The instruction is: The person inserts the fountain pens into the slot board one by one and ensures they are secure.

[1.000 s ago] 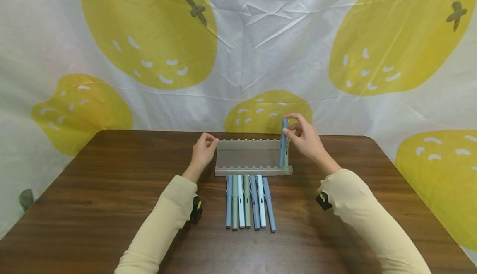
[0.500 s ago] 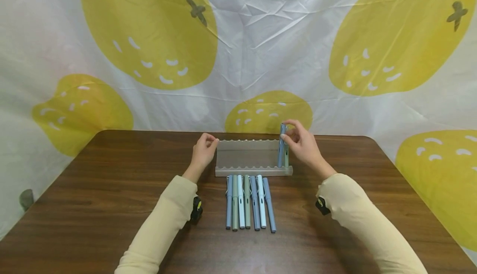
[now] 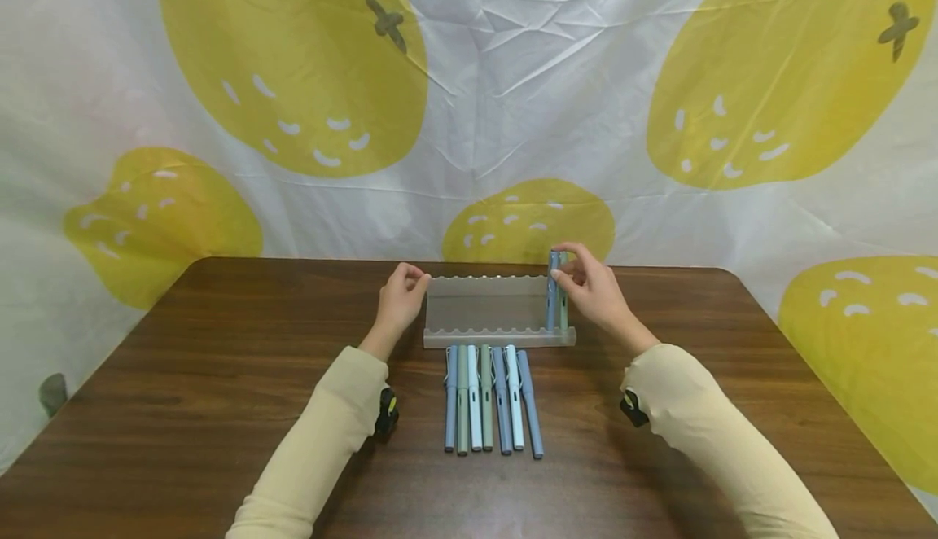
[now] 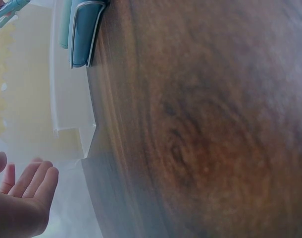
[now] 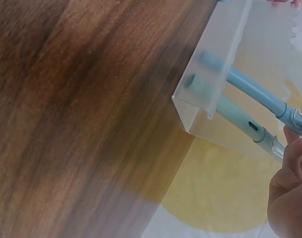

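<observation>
Head view: blue pen (image 3: 552, 304) upright in the frosted rack (image 3: 484, 307), upper end pinched in the right-hand grip (image 3: 597, 293).

Racked pens (image 5: 257, 90) are blue and sage green; the pen row (image 3: 487, 417) includes pale blue. The pen rack (image 3: 484, 313) is colourless. Brown woodgrain marks the tabletop (image 3: 220, 409); yellow fruit (image 3: 293, 59) patterns the white cloth (image 3: 506, 132).

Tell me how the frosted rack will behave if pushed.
The frosted rack should stay stiff, since its thin walls stand straight. It is probably light, looking like thin plastic. A push might also jostle the green pen standing at its right end.
</observation>
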A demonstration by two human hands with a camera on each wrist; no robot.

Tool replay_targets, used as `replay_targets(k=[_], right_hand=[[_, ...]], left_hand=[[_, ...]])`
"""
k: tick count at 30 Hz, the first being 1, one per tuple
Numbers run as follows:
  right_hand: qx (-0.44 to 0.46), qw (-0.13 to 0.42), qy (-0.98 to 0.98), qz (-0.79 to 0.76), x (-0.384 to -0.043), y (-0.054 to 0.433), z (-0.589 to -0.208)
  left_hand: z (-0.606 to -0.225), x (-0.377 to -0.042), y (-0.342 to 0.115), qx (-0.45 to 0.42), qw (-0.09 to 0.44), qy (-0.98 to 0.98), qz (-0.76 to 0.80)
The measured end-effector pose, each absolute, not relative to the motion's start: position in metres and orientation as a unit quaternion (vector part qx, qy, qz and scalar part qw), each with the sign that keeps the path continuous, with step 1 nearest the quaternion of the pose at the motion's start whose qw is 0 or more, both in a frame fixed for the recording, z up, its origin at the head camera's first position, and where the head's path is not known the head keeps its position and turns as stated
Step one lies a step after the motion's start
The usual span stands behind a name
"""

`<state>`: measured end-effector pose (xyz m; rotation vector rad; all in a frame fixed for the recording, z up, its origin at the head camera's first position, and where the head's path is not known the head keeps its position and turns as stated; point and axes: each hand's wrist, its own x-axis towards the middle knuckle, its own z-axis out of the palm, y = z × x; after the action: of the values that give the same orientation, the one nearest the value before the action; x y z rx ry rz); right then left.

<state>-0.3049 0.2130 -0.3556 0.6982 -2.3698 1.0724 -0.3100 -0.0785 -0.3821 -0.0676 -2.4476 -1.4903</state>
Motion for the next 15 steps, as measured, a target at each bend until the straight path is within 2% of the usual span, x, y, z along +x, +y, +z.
replay_targets(k=[15], right_hand=[[0.251,0.229,-0.871,0.356,-0.3082,0.2146,-0.3542]], left_hand=[[-0.382,-0.3098,-0.0789,-0.03,0.138,-0.846,-0.514]])
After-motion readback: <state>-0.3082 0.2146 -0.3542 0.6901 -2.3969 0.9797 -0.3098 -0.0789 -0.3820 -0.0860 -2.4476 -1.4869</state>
